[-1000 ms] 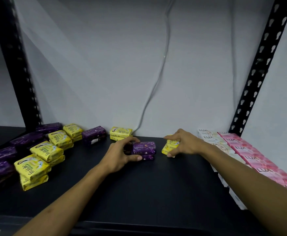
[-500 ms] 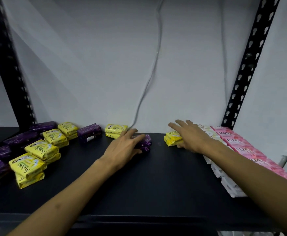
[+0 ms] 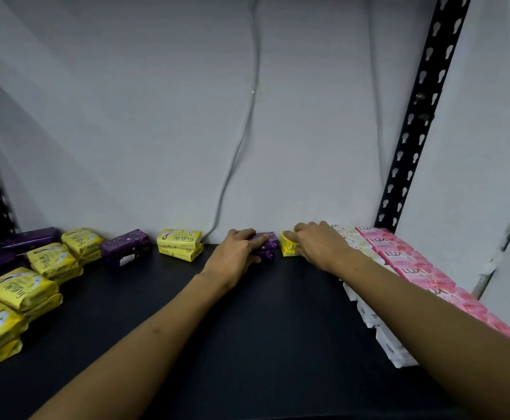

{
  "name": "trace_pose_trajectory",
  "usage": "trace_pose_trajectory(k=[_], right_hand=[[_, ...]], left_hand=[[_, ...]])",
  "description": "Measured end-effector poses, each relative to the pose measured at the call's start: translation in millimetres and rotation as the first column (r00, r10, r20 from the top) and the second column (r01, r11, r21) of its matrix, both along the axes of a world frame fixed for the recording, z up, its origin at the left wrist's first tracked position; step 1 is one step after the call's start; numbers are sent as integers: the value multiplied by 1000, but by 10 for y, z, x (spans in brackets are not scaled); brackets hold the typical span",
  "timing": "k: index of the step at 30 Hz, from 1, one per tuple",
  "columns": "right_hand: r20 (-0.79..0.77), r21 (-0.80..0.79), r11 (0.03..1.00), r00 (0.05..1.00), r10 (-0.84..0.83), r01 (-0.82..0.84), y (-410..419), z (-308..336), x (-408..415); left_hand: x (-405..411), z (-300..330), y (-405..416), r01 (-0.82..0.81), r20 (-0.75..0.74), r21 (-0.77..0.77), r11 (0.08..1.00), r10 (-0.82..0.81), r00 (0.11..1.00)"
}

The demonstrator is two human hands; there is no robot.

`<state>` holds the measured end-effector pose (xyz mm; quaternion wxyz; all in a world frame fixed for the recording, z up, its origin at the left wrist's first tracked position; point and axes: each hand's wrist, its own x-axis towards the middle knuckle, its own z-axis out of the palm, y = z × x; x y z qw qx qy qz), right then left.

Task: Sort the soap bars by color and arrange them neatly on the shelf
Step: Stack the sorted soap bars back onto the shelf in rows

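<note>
We have single head view only, nothing shared. Looks forward, slightly down across black shelf (image 3: 247, 344) toward far wall (image 3: 157, 116). Shelf near edge at frame bottom, close below us. Wide angle bends right upright (image 3: 414, 122).

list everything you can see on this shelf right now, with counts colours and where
purple soap stack: two bars, back centre, under left hand
yellow soap stack: two bars, back centre, right hand on it
yellow Fruitale stacks: five stacks of two, one at back, four in a left row
purple soap packs: one at back, several along far left
pink Lux boxes: row, far right
white Lux boxes: row beside pink
shelf: black
cable: grey, on wall
left hand: one
right hand: one
</note>
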<state>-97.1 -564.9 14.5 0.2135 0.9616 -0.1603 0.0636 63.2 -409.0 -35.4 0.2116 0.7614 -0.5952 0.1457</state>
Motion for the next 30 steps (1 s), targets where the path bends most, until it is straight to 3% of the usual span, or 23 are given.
trace_pose_trajectory(k=[14,22,30], right_hand=[[-46,39,999,999,11,-9,-340,-41,111],[32,130,991,999,-25,20,-358,5,172],[96,245,967,991,-92,66,-297,61,179]], left_hand=[[-42,38,-368,-41,51,-55,998,44,998],[-8,17,-439,-53,-16,-107,993,52,999],[-24,-15,-397,-63,36,-113,992,68,997]])
